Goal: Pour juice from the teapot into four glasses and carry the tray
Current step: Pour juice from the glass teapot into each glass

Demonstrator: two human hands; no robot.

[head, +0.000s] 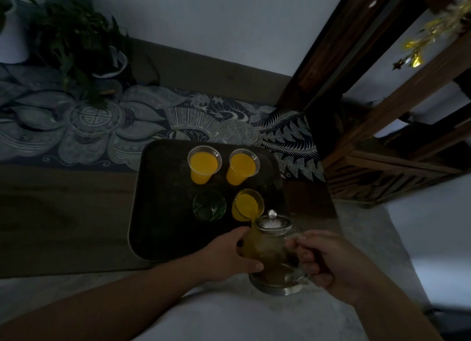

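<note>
Dark tray (158, 213) lying on wooden table (63, 213), partly over patterned cloth (102, 126). Glass teapot (270, 249) tilting above tray's near right corner, juice streaming from spout into near-right glass (246, 205). Left hand (229, 254) cupping teapot body, fingers curling round it. Right hand (328, 261) gripping handle. Two far glasses (204, 163) sitting full; near-left glass (209, 205) sitting empty.

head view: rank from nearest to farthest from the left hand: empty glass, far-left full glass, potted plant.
From the left hand on the teapot:
1. Empty glass, near row of the tray, just beyond the hand.
2. Far-left full glass, back row.
3. Potted plant, far left corner, off the tray.
</note>
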